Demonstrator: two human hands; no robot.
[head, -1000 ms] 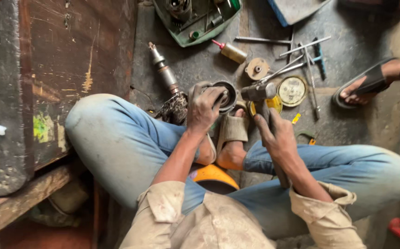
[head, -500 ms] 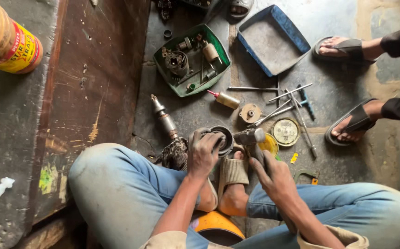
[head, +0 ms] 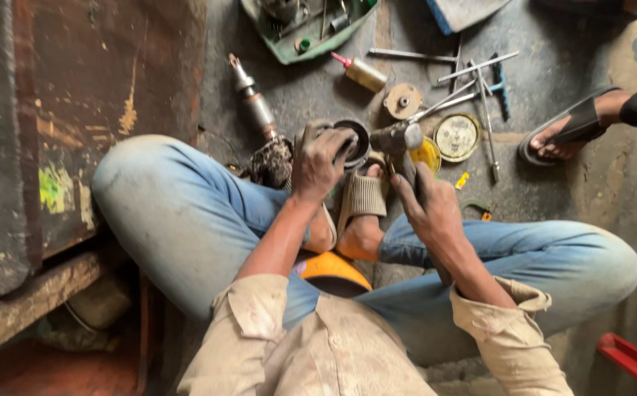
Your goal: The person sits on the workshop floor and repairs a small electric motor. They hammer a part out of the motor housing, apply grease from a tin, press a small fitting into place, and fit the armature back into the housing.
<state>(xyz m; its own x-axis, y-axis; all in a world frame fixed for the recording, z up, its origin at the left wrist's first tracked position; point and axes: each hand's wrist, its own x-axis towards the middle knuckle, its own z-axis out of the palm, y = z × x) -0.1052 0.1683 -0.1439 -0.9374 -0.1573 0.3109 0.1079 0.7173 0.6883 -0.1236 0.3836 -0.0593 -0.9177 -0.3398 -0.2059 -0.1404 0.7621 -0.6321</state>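
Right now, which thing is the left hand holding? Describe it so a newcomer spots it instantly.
Start at the person's bent knees in blue jeans on the grey floor. Just beyond the sandalled foot, the left hand grips a dark round ring-shaped part. Unlike the flat yellow disc beside it, it is black and hollow.

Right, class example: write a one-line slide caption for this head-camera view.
Seated cross-legged on a workshop floor, left hand steadies a round metal part while right hand holds a hammer.
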